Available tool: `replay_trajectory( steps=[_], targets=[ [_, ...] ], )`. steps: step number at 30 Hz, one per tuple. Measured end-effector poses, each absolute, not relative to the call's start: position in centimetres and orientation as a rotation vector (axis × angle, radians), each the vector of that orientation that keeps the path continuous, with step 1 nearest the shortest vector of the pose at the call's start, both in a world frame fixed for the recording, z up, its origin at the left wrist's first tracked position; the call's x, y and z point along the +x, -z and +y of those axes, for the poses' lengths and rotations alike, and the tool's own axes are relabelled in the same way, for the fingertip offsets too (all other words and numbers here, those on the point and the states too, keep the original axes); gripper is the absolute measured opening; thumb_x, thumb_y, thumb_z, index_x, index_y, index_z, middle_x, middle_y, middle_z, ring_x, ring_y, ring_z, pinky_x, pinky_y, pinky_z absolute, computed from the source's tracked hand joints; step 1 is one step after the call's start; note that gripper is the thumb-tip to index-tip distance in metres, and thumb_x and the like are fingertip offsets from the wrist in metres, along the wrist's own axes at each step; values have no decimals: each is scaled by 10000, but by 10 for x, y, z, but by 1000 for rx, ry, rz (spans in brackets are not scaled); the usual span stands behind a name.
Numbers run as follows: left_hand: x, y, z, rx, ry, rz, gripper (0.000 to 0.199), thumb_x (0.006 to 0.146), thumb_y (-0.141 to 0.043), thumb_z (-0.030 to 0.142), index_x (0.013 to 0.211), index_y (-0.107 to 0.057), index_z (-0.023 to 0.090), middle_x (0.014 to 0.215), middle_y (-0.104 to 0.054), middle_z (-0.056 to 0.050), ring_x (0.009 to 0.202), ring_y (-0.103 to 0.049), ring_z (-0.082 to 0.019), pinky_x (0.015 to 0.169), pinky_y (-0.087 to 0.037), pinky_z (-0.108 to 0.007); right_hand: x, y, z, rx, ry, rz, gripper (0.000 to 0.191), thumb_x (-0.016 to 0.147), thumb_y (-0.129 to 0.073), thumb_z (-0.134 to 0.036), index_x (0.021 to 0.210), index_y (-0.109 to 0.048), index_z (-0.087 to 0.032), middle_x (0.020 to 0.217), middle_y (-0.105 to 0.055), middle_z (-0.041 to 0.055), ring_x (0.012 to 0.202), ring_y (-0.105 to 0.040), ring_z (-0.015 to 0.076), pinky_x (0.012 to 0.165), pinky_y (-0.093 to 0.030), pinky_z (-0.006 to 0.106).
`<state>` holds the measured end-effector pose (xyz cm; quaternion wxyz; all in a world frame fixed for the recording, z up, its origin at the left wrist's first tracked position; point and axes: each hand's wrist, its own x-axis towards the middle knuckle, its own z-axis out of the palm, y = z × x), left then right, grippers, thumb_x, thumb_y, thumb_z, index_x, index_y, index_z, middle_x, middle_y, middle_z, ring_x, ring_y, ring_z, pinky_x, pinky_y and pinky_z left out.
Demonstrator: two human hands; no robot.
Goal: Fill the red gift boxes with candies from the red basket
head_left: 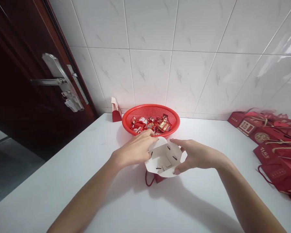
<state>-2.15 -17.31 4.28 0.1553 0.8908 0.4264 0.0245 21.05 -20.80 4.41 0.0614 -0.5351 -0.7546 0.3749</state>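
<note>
A small red gift box (161, 178) with a white interior stands on the table in front of me, its top flaps spread outward. Slits and cord ends show on its inner walls, and a dark red cord loop hangs at its front left. My left hand (137, 149) grips the left flap with bent fingers; its thumb is mostly hidden. On the other side, my right hand (196, 155) has thumb and fingers around the right flaps. Just behind the box sits a red plastic basket (151, 108) of wrapped candies (164, 126).
Several red gift boxes (264, 136) with rope handles crowd the table's right side. A red and cream packet (115, 111) stands left of the basket by the tiled wall (150, 74). At the left is a dark wooden door (19, 58) with a metal handle (48, 81).
</note>
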Motion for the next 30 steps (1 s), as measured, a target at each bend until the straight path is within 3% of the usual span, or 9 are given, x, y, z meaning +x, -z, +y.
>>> replay_trajectory(
  steps=[5,9,13,18,22,26,30],
  targets=[
    [-13,-41,-188,2729,-156,1215,354,747,-443,1,988,-622,188,1019,-485,-74,915,-518,-220,705,-447,-310,206,-43,-214,-1597,-1160,-2281,669,656,-839,-345,1254,-554,-244,1113,-666,54,910,-644,211,728,-521,292],
    [-9,-44,-194,2771,-54,1171,380,816,-395,19,1082,-610,186,1041,-500,-74,733,-525,-165,592,-417,-292,203,-44,-217,-1604,-1128,-2309,665,660,-839,-315,1249,-546,-220,1100,-646,65,905,-636,212,731,-525,299],
    [-6,-45,-204,2761,-16,1121,351,875,-415,85,1150,-607,191,1040,-535,-82,745,-587,-184,618,-457,-306,201,-41,-219,-1601,-1113,-2323,727,653,-841,-291,1291,-501,-218,1094,-627,64,893,-621,205,695,-517,278],
    [-7,-45,-210,2627,-8,1113,416,830,-528,157,1234,-565,250,1190,-509,-73,778,-626,-187,645,-470,-301,204,-35,-221,-1622,-1096,-2307,776,666,-841,-367,1319,-453,-210,1102,-611,68,894,-604,210,665,-500,274],
    [-9,-46,-205,2407,-34,1215,475,821,-620,381,1282,-538,303,1224,-480,-56,696,-608,-157,591,-452,-282,206,-34,-223,-1602,-1005,-2361,714,701,-807,-510,1267,-499,-200,1070,-621,69,884,-602,224,690,-485,295],
    [-8,-44,-200,2377,-45,1277,616,770,-667,584,1293,-534,288,1270,-484,-86,867,-628,-247,627,-463,-297,205,-37,-226,-1590,-907,-2407,611,773,-719,-606,1201,-549,-204,970,-645,58,848,-618,235,682,-455,303],
    [-8,-39,-198,2433,-12,1240,651,769,-664,640,1285,-554,258,1357,-481,-136,1128,-569,-347,825,-499,-377,208,-42,-225,-1556,-901,-2408,572,813,-652,-652,1180,-577,-219,962,-670,58,842,-632,240,688,-459,315]
  ],
)
